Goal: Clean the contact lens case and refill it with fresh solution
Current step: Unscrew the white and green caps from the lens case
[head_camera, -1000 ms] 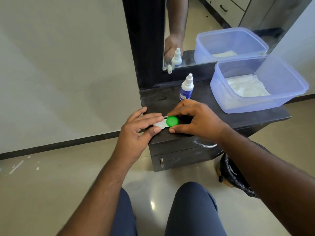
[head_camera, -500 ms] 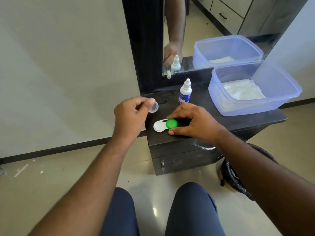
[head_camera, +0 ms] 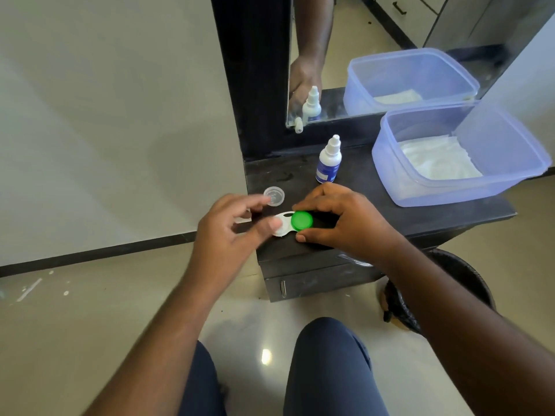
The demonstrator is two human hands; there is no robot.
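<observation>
Fingers [head_camera: 303, 235] of right hand [head_camera: 345, 220] curled about the green cap [head_camera: 302, 220] end of the contact lens case [head_camera: 283, 225], pinning it flat near the front edge of the dark cabinet top [head_camera: 390, 205], likely to steady it for uncapping. Left hand [head_camera: 228, 229] loosely spread, holding nothing, thumb over the case's uncapped white end, clear cap [head_camera: 274, 196] parked just behind. White figure-eight body, one well uncapped, the other capped green; solution bottle [head_camera: 329, 160] upright behind, apart.
</observation>
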